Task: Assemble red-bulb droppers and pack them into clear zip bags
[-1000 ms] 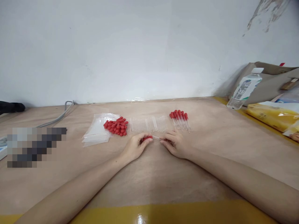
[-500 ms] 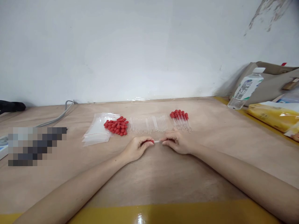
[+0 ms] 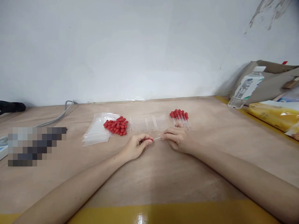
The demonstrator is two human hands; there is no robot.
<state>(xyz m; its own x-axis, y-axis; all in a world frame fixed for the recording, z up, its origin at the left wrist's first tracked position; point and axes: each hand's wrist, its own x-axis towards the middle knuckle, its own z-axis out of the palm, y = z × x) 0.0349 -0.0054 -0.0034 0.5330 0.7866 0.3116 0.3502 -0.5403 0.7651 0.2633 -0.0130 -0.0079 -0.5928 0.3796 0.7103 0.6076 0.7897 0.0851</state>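
My left hand is closed around a red rubber dropper bulb, most of it hidden by the fingers. From the bulb a clear glass dropper tube runs right to my right hand, whose fingertips pinch its far end. Just behind my hands lies a row of loose clear tubes. Left of the row is a heap of red bulbs, partly over a stack of clear plastic bags. Several droppers with red bulbs fitted lie behind my right hand.
A plastic bottle stands at the right before a grey bag, near a yellow package. At the left, a grey cable runs by a blurred-out patch. Yellow tape lines the table's front edge.
My right hand has turned slightly and its fingers have shifted on the tube, which now slants up to the right. My left hand has moved a little up and left, still on the bulb.
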